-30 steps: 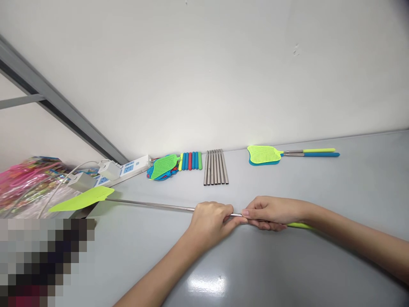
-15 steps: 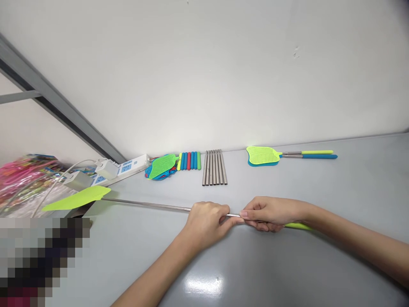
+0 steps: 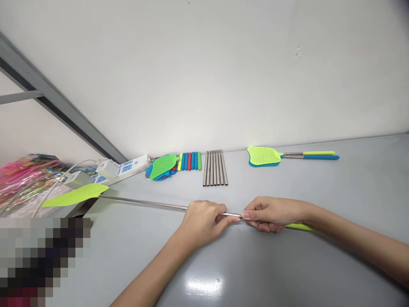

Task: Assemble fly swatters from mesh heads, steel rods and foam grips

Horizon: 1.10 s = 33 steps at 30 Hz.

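A lime swatter point(image 3: 169, 206) stretches across the middle of the frame, its head point(image 3: 76, 196) at the left, its silver rod point(image 3: 143, 201) running right into the person's two hands. The left hand point(image 3: 203, 221), at the centre, has its fingers wrapped over the rod, thumb pointing right along it. Just beside it, the right hand point(image 3: 266, 214) has its thumb and forefinger clamped on the rod, the other fingers curled underneath; from where I stand I cannot tell whether those also press on the lime grip point(image 3: 300, 227), which shows below the wrist. Behind them, along the wall point(image 3: 207, 76), a pile of swatter heads point(image 3: 164, 166), green on top, lies left of centre, just beside a row of coloured grips point(image 3: 190, 161). Next come silver tubes point(image 3: 215, 168), side by side. Right of centre lie a pair of swatters point(image 3: 265, 156), yellow over blue, grips to the right. A power strip point(image 3: 138, 163) and clear-wrapped goods point(image 3: 22, 179) sit at the left edge of the grey table point(image 3: 287, 264).
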Tool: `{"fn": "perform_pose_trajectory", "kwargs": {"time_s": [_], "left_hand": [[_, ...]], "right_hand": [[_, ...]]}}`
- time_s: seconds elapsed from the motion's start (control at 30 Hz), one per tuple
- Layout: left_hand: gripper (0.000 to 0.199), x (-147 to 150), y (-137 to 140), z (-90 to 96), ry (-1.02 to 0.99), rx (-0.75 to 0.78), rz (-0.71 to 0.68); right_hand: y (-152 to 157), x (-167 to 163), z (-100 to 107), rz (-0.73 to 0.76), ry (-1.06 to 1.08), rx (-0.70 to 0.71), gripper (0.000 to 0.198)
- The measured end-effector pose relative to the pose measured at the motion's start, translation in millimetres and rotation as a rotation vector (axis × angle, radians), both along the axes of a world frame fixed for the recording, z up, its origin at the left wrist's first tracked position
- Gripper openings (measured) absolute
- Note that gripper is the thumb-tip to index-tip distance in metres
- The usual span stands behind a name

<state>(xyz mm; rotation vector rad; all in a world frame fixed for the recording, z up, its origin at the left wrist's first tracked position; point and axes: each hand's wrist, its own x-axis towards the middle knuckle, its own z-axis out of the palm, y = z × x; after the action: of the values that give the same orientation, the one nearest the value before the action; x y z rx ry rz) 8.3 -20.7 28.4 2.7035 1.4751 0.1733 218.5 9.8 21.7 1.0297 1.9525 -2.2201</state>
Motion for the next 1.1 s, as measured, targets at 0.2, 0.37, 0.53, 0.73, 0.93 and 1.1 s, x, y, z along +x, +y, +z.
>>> {"fn": "perform_pose_trajectory", "kwargs": {"time_s": [0.2, 0.37, 0.53, 0.73, 0.93, 1.1], "left_hand": [[0.052, -2.8, 1.4, 3.2, 0.004, -0.012, 0.004], [0.053, -5.3, 2.4, 3.9, 0.005, -0.014, 0.014], [0.053, -8.2, 3.6, 4.3, 0.008, -0.02, 0.026], [0.054, -9.1, 2.9, 6.3, 0.015, -0.038, 0.037], [0.051, -8.5, 0.9, 9.5, 0.013, -0.048, 0.044], [0.051, -8.3, 1.8, 9.8, 0.013, -0.051, 0.044]], "right_hand": [[-0.2, 0.4, -0.1, 0.002, 0.012, -0.006, 0.041], [0.7, 1.4, -0.8, 0.003, 0.019, -0.009, 0.041], [1.2, 2.0, -1.4, 0.013, 0.02, -0.006, 0.042], [2.2, 2.1, -1.0, 0.019, 0.026, -0.009, 0.042], [3.0, 3.9, 0.1, 0.021, 0.017, -0.001, 0.041], [2.6, 4.8, 1.9, 0.025, 0.013, 0.021, 0.041]]}}
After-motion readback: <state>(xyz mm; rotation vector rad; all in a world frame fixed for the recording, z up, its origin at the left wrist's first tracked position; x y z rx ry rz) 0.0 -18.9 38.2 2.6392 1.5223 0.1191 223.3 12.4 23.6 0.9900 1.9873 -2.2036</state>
